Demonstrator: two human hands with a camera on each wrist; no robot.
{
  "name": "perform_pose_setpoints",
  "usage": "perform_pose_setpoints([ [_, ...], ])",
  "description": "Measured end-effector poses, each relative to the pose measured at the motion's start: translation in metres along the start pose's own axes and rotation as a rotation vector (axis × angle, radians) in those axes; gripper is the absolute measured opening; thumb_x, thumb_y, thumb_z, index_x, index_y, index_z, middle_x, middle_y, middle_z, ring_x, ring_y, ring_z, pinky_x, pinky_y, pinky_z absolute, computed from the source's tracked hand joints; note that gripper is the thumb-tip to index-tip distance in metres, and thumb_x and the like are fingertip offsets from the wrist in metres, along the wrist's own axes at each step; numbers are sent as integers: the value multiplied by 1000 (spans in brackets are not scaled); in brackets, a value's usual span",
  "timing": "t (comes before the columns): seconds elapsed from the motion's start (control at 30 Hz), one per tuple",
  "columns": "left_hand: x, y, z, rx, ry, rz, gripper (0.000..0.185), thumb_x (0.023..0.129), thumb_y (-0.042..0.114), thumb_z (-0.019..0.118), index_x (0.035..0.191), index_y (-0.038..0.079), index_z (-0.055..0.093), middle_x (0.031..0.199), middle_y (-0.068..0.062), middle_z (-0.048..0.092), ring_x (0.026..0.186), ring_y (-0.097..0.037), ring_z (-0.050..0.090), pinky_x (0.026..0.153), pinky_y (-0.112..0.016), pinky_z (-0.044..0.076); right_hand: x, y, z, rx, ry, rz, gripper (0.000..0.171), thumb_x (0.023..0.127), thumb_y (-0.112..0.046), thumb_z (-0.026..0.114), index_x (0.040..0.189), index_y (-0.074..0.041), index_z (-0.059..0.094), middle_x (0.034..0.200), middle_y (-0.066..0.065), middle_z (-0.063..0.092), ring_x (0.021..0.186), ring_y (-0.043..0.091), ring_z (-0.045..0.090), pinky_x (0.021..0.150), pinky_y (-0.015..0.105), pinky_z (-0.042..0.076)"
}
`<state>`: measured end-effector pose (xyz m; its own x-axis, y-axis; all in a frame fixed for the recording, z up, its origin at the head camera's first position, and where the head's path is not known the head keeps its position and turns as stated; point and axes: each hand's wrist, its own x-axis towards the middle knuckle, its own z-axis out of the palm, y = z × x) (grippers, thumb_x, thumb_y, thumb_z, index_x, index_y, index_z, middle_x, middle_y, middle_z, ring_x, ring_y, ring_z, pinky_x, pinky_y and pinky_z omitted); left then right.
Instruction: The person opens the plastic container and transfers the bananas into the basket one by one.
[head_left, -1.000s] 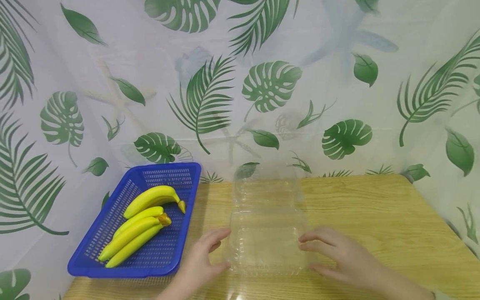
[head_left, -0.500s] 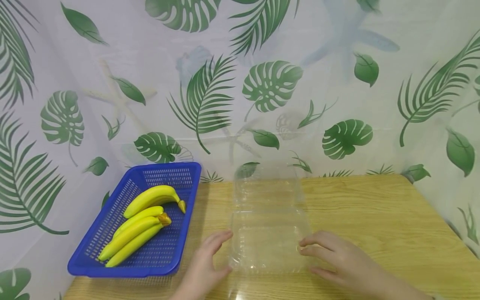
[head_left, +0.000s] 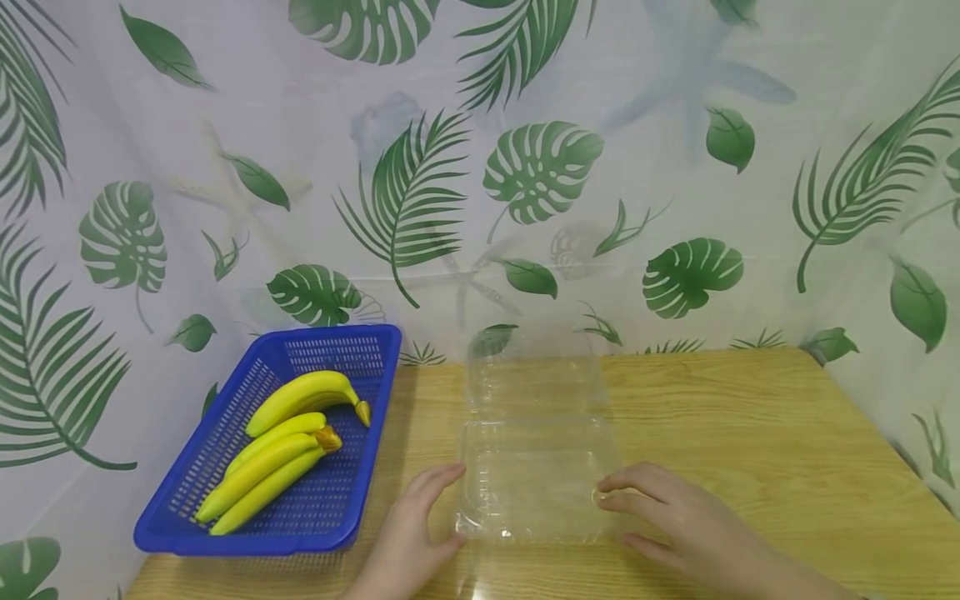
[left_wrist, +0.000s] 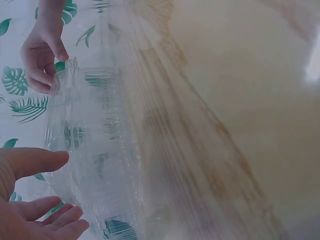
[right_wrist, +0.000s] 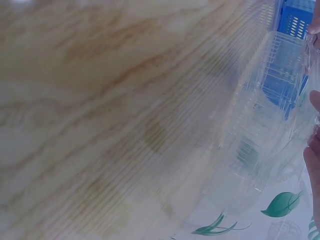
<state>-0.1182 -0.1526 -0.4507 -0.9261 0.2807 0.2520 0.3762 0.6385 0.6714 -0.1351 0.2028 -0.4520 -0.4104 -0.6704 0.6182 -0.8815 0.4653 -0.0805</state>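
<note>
Resting on the wooden table [head_left: 750, 417], your two hands flank a clear plastic clamshell box [head_left: 536, 479] that lies open in front of you, its lid [head_left: 534, 375] folded back toward the leaf-print curtain [head_left: 525, 167]. Your left hand [head_left: 408, 533] sits at the box's left side with fingers loosely extended, fingertips and thumb at the near left wall and corner; it is relaxed rather than clenched, and whether it actually touches the plastic cannot be told from the head view. Your right hand [head_left: 675, 521] lies at the right side, its fingers lightly curled, with the fingertips [head_left: 609, 493] meeting the right rim of the box. In the left wrist view your right-hand fingers pinch the box's edge [left_wrist: 62, 82]. To your left, a blue perforated basket [head_left: 225, 508] stands at the table's corner, just beside the box but apart from it, holding a bunch of yellow bananas [head_left: 288, 442].
</note>
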Motion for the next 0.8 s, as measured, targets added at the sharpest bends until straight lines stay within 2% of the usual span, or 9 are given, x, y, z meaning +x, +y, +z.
perform_pose_setpoints([
  [0.13, 0, 2, -3, -21, -27, -12, 77, 73, -3, 89, 145, 4, 61, 149, -14, 61, 136, -40, 60, 113, -64, 50, -1, 1, 0, 26, 11, -9, 41, 111, -47, 46, 125, -18, 71, 125, -1, 70, 107, 15, 68, 105, 7, 48],
  [0.47, 2, 5, -9, -47, -92, -46, 75, 78, 8, 90, 146, 4, 59, 152, -16, 59, 138, -43, 58, 115, -67, 48, 0, 0, -4, 14, -9, 18, 44, 111, -48, 45, 128, -16, 71, 127, -3, 70, 110, 13, 68, 108, 7, 46],
  [0.67, 3, 6, -12, -38, -96, -51, 72, 80, 9, 88, 146, 5, 59, 150, -17, 61, 137, -44, 59, 115, -67, 48, -1, 3, -8, 16, 0, 32, 41, 108, -46, 59, 128, -12, 71, 127, -3, 70, 110, 14, 68, 110, 6, 44],
  [0.8, 4, 7, -15, -25, -92, -66, 72, 82, 10, 88, 147, 4, 58, 149, -19, 61, 137, -44, 59, 115, -66, 48, -1, 6, -10, -21, 12, 24, 45, 108, -48, 57, 126, -10, 72, 126, -2, 71, 110, 14, 68, 111, 7, 44],
])
